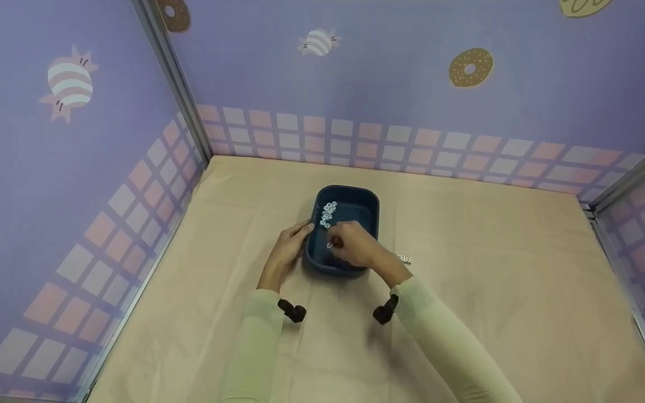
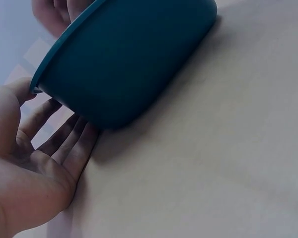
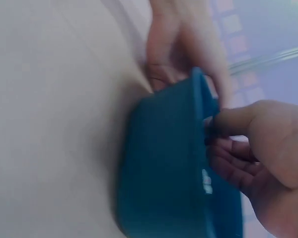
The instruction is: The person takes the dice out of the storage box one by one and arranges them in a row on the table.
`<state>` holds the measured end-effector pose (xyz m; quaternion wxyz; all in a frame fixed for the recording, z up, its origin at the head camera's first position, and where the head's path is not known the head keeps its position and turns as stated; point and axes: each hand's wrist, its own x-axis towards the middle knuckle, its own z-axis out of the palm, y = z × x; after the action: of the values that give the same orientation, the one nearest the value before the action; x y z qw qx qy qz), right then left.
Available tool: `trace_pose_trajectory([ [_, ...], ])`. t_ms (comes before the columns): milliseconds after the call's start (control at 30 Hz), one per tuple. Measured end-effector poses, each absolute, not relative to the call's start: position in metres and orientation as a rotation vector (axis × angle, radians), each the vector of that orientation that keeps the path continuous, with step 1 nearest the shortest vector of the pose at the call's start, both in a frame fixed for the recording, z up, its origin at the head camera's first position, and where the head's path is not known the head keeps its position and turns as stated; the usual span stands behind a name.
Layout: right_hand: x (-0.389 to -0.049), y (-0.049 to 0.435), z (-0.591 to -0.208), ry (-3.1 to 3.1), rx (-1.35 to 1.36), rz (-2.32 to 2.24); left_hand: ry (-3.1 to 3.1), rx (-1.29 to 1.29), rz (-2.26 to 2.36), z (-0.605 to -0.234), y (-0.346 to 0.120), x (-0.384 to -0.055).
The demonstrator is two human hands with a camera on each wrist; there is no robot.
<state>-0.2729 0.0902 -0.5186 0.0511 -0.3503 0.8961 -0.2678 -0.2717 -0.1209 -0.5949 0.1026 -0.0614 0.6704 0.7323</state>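
Note:
A dark blue rectangular tub [image 1: 374,224] stands on the table. Several small white dice [image 1: 328,211] are gathered along its left inner wall. My left hand [image 1: 288,246] rests on the tub's left side, its thumb at the rim and its long fingers spread along the outer wall [image 2: 124,64], as the left wrist view shows. Inside the tub, my right hand [image 1: 353,244] pinches a small white die [image 1: 330,245] between thumb and curled fingers, low over the tub floor. The right wrist view catches the right hand [image 3: 268,153] over the rim, its fingertips partly hidden.
A short row of white dice [image 1: 405,259] with dark dots lies on the table, right of the tub and partly behind the right wrist. A cream cloth [image 1: 496,268] covers the table. Purple patterned panels [image 1: 389,84] enclose it at the back and sides.

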Motion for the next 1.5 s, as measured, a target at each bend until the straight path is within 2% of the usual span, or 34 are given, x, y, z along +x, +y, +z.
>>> trace_pose_trajectory([
  [200, -0.263, 0.137, -0.499, 2.732, -1.146, -0.992, 1.987, -0.185, 2.158, -0.596, -0.12, -0.273],
  [400, -0.253, 0.189, -0.499, 2.802, -1.088, -1.102, 1.994, -0.187, 2.152, -0.597, -0.118, -0.271],
  [667, -0.238, 0.244, -0.533, 2.862, -0.888, -1.176, 1.962, -0.165, 2.184, -0.597, -0.117, -0.271],
  [833, -0.238, 0.272, -0.562, 2.877, -0.636, -1.305, 1.95, -0.149, 2.204, -0.597, -0.118, -0.273],
  [967, -0.237, 0.284, -0.58, 2.866, -0.475, -1.352, 1.979, -0.149, 2.195, -0.597, -0.119, -0.272],
  [1500, -0.237, 0.281, -0.611, 2.818, -0.306, -1.364, 2.022, -0.204, 2.146, -0.598, -0.12, -0.274],
])
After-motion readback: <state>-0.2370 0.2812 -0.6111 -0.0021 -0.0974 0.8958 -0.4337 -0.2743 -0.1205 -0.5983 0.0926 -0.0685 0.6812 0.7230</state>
